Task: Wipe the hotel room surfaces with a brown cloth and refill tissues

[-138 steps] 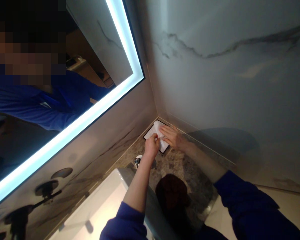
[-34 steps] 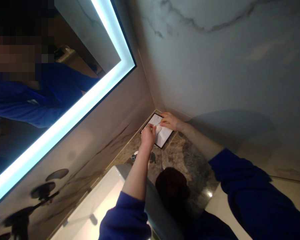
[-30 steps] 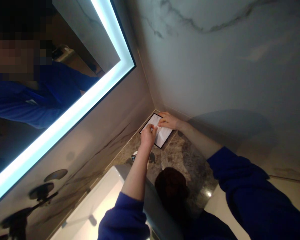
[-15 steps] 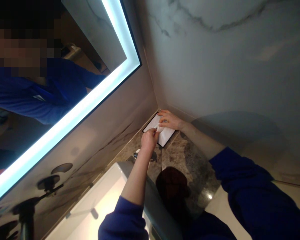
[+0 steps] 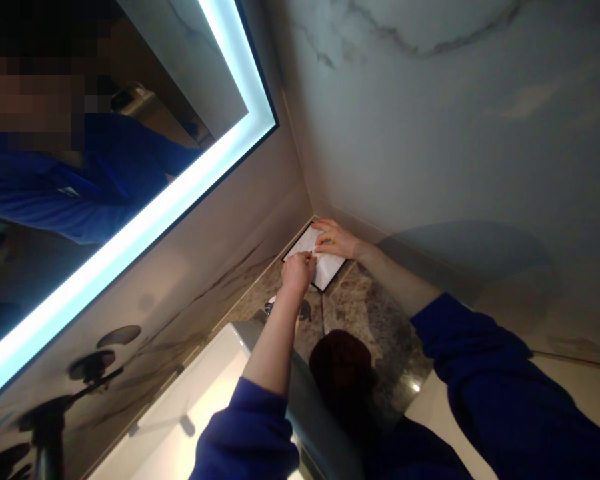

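Note:
A flat white rectangular box with dark edges, which looks like a tissue box, lies in the corner of the stone counter. My left hand is closed in a pinch over the middle of its top, on a small white tuft that looks like a tissue; the tuft is mostly hidden by the fingers. My right hand rests on the far right part of the box top. Its fingers are bent and spread, with the thumb side close to my left fingertips.
A white basin stands to the left, below a lit mirror. A dark tap is at lower left. Behind my left wrist a small shiny item sits on the counter. Marbled walls meet behind the box.
The white tuft between my hands shows less than before. Both hands keep nearly the same place on the box; the whole view has shifted slightly.

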The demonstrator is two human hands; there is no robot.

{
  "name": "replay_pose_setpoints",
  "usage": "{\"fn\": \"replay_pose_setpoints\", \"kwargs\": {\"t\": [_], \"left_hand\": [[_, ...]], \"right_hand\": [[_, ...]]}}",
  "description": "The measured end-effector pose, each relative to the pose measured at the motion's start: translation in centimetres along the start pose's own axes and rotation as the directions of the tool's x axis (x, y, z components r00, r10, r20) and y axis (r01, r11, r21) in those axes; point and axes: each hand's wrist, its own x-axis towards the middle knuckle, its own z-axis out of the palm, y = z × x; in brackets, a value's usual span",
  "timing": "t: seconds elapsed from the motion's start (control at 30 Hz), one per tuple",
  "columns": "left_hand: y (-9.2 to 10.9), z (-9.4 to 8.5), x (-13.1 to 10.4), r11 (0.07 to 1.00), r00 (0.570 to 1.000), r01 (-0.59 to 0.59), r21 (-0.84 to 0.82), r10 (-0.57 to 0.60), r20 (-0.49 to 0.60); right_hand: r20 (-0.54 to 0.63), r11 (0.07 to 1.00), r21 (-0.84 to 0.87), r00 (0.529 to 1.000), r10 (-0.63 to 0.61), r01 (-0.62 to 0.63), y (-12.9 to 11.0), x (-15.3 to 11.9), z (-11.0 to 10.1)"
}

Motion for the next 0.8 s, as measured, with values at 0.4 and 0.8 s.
{"fn": "replay_pose_setpoints", "kwargs": {"t": [0.4, 0.8], "left_hand": [[-0.1, 0.0, 0.5, 0.993, 0.99, -0.085, -0.077, 0.075, -0.123], [0.5, 0.0, 0.7, 0.997, 0.997, 0.01, -0.07, -0.016, -0.081]], "right_hand": [[0.09, 0.991, -0.065, 0.988, 0.126, -0.12, 0.5, -1.4, -1.8], [0.165, 0.998, -0.068, 0.986, -0.002, 0.013, 1.3, -0.3, -1.9]]}}
